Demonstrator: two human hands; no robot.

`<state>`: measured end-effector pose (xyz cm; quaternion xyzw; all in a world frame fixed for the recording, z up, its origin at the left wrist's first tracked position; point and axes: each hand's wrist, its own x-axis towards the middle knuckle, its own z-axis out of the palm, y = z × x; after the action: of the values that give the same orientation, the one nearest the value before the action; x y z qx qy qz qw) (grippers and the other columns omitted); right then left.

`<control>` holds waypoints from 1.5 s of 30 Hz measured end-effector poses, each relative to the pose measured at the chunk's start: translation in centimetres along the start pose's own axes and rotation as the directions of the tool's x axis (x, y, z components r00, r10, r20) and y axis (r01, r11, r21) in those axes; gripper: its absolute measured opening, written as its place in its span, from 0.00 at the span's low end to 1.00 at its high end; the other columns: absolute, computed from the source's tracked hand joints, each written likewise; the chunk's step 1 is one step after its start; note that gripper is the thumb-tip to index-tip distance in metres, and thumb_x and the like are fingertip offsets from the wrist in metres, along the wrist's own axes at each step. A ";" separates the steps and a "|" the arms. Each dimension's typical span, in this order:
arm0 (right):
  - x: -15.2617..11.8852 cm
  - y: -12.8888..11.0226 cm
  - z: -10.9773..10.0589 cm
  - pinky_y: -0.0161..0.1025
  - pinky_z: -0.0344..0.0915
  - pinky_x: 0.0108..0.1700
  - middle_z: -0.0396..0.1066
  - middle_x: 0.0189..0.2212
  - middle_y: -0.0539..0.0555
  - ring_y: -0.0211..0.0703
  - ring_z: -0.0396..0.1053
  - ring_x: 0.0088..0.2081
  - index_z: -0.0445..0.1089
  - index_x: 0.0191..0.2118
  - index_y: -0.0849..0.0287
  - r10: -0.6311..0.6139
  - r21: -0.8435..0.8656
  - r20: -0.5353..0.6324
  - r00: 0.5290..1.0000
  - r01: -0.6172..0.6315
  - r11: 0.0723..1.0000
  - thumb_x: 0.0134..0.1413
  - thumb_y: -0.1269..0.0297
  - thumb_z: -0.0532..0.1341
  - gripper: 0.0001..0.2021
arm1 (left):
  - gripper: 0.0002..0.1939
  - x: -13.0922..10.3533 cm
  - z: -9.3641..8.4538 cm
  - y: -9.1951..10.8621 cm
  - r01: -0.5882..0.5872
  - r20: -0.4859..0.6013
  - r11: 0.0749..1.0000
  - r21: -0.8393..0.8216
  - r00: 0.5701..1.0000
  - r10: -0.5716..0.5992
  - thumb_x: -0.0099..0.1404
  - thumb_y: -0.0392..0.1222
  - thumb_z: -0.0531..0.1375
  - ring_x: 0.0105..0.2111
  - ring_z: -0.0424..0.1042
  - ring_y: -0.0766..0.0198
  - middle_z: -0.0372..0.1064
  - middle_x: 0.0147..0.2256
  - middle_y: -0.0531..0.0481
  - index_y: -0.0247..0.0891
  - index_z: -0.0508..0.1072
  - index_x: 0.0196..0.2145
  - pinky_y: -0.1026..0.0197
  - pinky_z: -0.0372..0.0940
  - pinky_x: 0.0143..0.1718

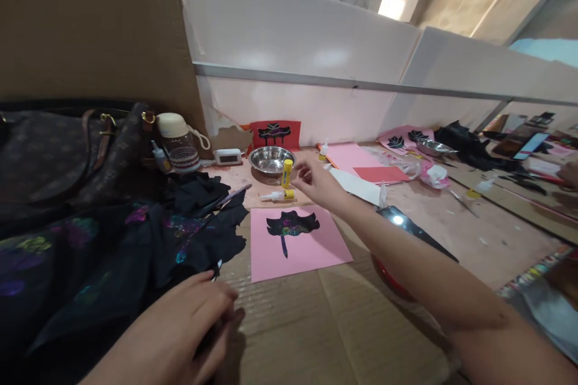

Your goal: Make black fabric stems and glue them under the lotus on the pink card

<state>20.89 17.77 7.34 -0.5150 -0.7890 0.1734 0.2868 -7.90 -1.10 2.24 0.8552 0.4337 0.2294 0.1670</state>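
Note:
A pink sheet (298, 258) lies on the cardboard, bearing a black flower-shaped cutout (293, 224) with sequins and a dark stem (284, 246). Just right of an upright yellow glue stick (286, 173), my right hand (316, 183) has its fingers curved and apart, with nothing seen between them. A small glue bottle (277, 195) lies on its side below the stick. At the lower left, my left hand (194, 319) is curled beside the black fabric (194, 246); its fingertips are mostly hidden, and a small white tip shows by them.
Behind the glue stick sits a metal bowl (271, 161), with a red card (282, 132) behind it. A bag (67, 156) and a cream-lidded bottle (178, 141) stand left. A dark phone (418, 231) lies under my right forearm. A person's hand (569, 174) shows at the far right.

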 end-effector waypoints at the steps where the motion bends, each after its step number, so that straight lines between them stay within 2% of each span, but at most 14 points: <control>1: 1.4 0.4 0.4 0.46 0.73 0.47 0.75 0.48 0.63 0.49 0.74 0.44 0.67 0.55 0.62 0.028 0.000 -0.044 0.999 -0.028 1.000 0.63 0.64 0.66 0.17 | 0.06 1.2 0.0 0.5 -0.046 -0.057 0.998 0.039 0.997 0.048 0.63 0.42 0.61 0.38 0.81 0.54 0.83 0.40 0.54 0.53 0.76 0.37 0.54 0.77 0.44; 4: 4.5 1.5 2.4 0.50 0.73 0.48 0.73 0.50 0.61 0.50 0.74 0.47 0.67 0.56 0.63 0.105 -0.008 -0.143 0.984 -0.107 0.994 0.63 0.57 0.68 0.21 | 0.07 3.9 1.3 1.3 -0.240 -0.161 0.955 0.172 0.950 0.268 0.68 0.36 0.57 0.43 0.82 0.55 0.83 0.44 0.47 0.44 0.75 0.37 0.54 0.76 0.50; 6: 5.5 2.2 3.9 0.51 0.74 0.48 0.73 0.51 0.59 0.50 0.74 0.47 0.69 0.56 0.61 0.137 -0.011 -0.168 0.976 -0.141 0.990 0.66 0.56 0.65 0.19 | 0.11 4.8 2.8 1.1 -0.324 -0.148 0.915 0.239 0.919 0.364 0.66 0.31 0.55 0.47 0.81 0.54 0.82 0.48 0.43 0.40 0.75 0.41 0.50 0.74 0.55; 10: 6.1 3.1 5.6 0.51 0.75 0.49 0.73 0.51 0.58 0.49 0.75 0.48 0.71 0.54 0.60 0.120 -0.003 -0.195 0.973 -0.123 0.992 0.68 0.59 0.64 0.15 | 0.11 4.8 4.9 0.6 -0.315 -0.054 0.928 0.201 0.942 0.331 0.66 0.32 0.57 0.50 0.80 0.52 0.81 0.50 0.42 0.36 0.77 0.42 0.47 0.72 0.58; 13: 5.8 2.9 4.7 0.52 0.73 0.50 0.73 0.50 0.58 0.49 0.74 0.48 0.70 0.54 0.61 0.102 0.017 -0.266 0.959 -0.101 0.995 0.69 0.58 0.62 0.15 | 0.09 4.5 5.2 0.4 -0.268 -0.034 0.954 0.136 0.961 0.275 0.67 0.33 0.56 0.51 0.79 0.51 0.80 0.50 0.40 0.36 0.77 0.39 0.47 0.73 0.56; 15: 5.0 2.2 3.3 0.50 0.72 0.50 0.73 0.49 0.59 0.49 0.73 0.47 0.67 0.55 0.60 0.076 0.030 -0.299 0.951 -0.071 0.997 0.73 0.59 0.56 0.13 | 0.10 4.4 5.2 0.2 -0.249 -0.035 0.963 0.099 0.967 0.254 0.67 0.33 0.56 0.51 0.79 0.50 0.80 0.51 0.39 0.35 0.77 0.41 0.46 0.73 0.56; 18: 2.1 0.9 1.2 0.45 0.70 0.48 0.74 0.46 0.58 0.46 0.73 0.45 0.64 0.53 0.57 -0.004 0.030 -0.226 0.974 0.012 0.999 0.76 0.60 0.46 0.13 | 0.10 4.5 5.0 -0.1 -0.237 -0.032 0.970 0.056 0.970 0.239 0.67 0.34 0.56 0.51 0.79 0.52 0.80 0.50 0.40 0.36 0.77 0.41 0.49 0.73 0.56; 22: -3.3 0.4 -0.2 0.43 0.68 0.43 0.74 0.37 0.54 0.48 0.72 0.39 0.66 0.41 0.54 -0.082 -0.053 -0.016 0.997 0.081 0.995 0.72 0.56 0.52 0.10 | 0.09 4.5 4.7 -0.3 -0.232 -0.020 0.973 0.017 0.973 0.232 0.67 0.34 0.57 0.51 0.79 0.55 0.80 0.50 0.42 0.38 0.77 0.40 0.52 0.73 0.56; 25: -5.4 2.2 -0.9 0.44 0.67 0.43 0.75 0.38 0.56 0.50 0.72 0.40 0.66 0.39 0.54 -0.045 -0.160 0.057 0.997 0.054 0.986 0.71 0.57 0.53 0.10 | 0.11 4.5 4.7 -0.4 -0.239 -0.026 0.971 0.023 0.970 0.240 0.67 0.34 0.56 0.51 0.79 0.54 0.80 0.51 0.41 0.37 0.77 0.42 0.51 0.74 0.55; 29: -4.7 5.7 -1.8 0.45 0.67 0.41 0.76 0.38 0.59 0.51 0.73 0.39 0.68 0.45 0.57 0.095 -0.320 0.031 0.995 -0.081 0.944 0.73 0.58 0.49 0.13 | 0.11 4.4 4.9 -0.5 -0.264 -0.042 0.963 0.047 0.963 0.266 0.67 0.33 0.55 0.51 0.79 0.54 0.80 0.51 0.41 0.38 0.77 0.41 0.50 0.74 0.56; 32: -3.3 7.3 -1.8 0.47 0.71 0.44 0.75 0.40 0.57 0.49 0.74 0.40 0.70 0.50 0.60 0.177 -0.432 0.012 0.984 -0.154 0.888 0.73 0.56 0.54 0.14 | 0.11 4.4 4.9 -0.4 -0.278 -0.049 0.958 0.063 0.958 0.281 0.67 0.34 0.55 0.51 0.79 0.53 0.80 0.51 0.41 0.37 0.77 0.40 0.50 0.74 0.55; 35: -2.5 7.7 -1.3 0.49 0.74 0.47 0.74 0.47 0.56 0.47 0.75 0.43 0.70 0.54 0.60 0.206 -0.505 0.046 0.977 -0.155 0.849 0.71 0.54 0.60 0.16 | 0.11 4.2 4.8 -0.2 -0.282 -0.051 0.956 0.080 0.957 0.286 0.67 0.34 0.54 0.50 0.80 0.53 0.81 0.50 0.40 0.37 0.77 0.39 0.50 0.75 0.55; 39: -2.0 7.3 -0.3 0.51 0.75 0.49 0.73 0.52 0.58 0.49 0.75 0.47 0.69 0.58 0.59 0.200 -0.535 0.108 0.974 -0.112 0.837 0.70 0.56 0.61 0.18 | 0.11 4.2 4.6 0.0 -0.272 -0.041 0.959 0.085 0.960 0.276 0.68 0.35 0.54 0.50 0.80 0.54 0.81 0.50 0.41 0.37 0.77 0.39 0.50 0.75 0.55; 45: -0.8 7.5 0.1 0.52 0.75 0.49 0.73 0.52 0.58 0.50 0.75 0.48 0.69 0.58 0.59 0.254 -0.528 0.136 0.958 -0.146 0.837 0.69 0.55 0.62 0.18 | 0.11 4.4 4.6 -0.2 -0.275 -0.037 0.957 0.087 0.960 0.279 0.68 0.34 0.54 0.50 0.80 0.54 0.81 0.50 0.41 0.38 0.77 0.39 0.52 0.75 0.54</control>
<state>26.42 20.11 2.81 -0.6323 -0.7728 0.0375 0.0386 -3.29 2.22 -0.65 0.9077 0.3226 0.2537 0.0876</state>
